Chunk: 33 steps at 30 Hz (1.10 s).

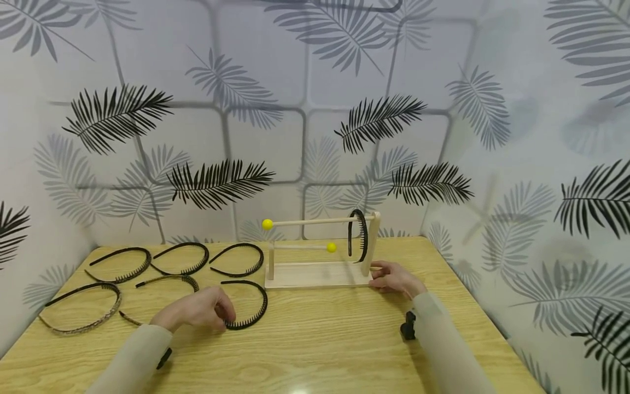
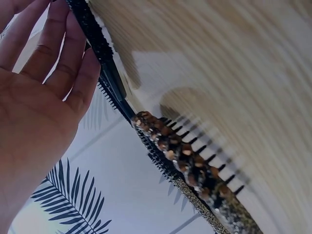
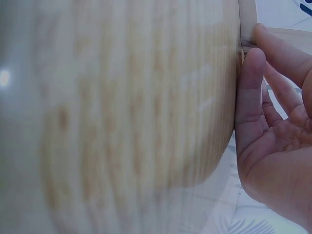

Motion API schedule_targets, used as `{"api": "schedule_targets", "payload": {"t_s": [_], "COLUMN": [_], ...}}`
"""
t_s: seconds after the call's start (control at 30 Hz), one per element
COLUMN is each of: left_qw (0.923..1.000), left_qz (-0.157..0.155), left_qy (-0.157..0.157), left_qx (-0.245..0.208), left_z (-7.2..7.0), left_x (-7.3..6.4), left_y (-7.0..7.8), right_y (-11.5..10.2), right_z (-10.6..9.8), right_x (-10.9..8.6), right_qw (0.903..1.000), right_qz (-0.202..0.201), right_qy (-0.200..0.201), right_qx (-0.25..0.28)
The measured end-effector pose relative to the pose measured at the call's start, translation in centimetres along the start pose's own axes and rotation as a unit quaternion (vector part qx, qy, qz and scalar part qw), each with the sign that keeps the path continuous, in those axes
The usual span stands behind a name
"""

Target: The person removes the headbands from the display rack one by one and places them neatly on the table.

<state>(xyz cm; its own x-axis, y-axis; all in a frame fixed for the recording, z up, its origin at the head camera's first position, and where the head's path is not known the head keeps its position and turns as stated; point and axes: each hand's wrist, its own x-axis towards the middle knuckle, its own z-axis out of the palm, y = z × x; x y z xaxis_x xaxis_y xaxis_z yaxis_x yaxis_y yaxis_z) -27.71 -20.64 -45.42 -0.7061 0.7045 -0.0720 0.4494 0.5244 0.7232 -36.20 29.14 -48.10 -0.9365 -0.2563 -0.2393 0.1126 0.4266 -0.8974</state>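
My left hand (image 1: 204, 310) is at the near end of a black toothed headband (image 1: 252, 320), its fingertips pinching the band, which lies on the table. In the left wrist view the thumb's tip is out of frame, and a headband with brown beads (image 2: 178, 153) runs close by. My right hand (image 1: 394, 278) grips the right end of a wooden stand (image 1: 317, 274), thumb at the front and index finger against the upright (image 3: 247, 19). Another black headband (image 1: 363, 235) hangs on the stand's upper rod, near the upright.
Several headbands lie at the left: a silvery patterned one (image 1: 93, 327), a brown one (image 1: 169, 278), and black ones (image 1: 246, 245) along the back. Yellow balls (image 1: 267, 224) cap the stand's two rods. The wooden table (image 1: 320, 350) meets a leaf-patterned wall behind.
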Motion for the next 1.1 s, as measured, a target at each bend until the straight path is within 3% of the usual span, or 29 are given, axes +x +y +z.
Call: {"api": "schedule_targets", "payload": {"t_s": [0.13,0.57,0.83,1.1], "left_qw": [0.9996,0.9906,0.9874,0.9772], "left_qz": [0.006,-0.009,-0.018,-0.016], "left_qy": [0.011,0.137,0.152,0.188], "left_qx": [-0.024,-0.005,-0.040,-0.098], "left_z": [0.0,1.2,1.6,1.8], "left_x": [0.2,3.1,5.5,8.0], "left_y": [0.2,1.1,2.9,4.4], "right_y": [0.0,0.0,-0.1,-0.2], "right_z": [0.1,0.3,0.3,0.2], "right_x": [0.1,0.4,-0.1,-0.3], "right_qw": [1.0000,0.9998,0.9999,1.0000], "right_qz": [-0.008,-0.015,-0.002,-0.002], "right_qy": [-0.002,-0.004,-0.003,-0.002], "right_qx": [-0.002,-0.012,-0.011,-0.004]}}
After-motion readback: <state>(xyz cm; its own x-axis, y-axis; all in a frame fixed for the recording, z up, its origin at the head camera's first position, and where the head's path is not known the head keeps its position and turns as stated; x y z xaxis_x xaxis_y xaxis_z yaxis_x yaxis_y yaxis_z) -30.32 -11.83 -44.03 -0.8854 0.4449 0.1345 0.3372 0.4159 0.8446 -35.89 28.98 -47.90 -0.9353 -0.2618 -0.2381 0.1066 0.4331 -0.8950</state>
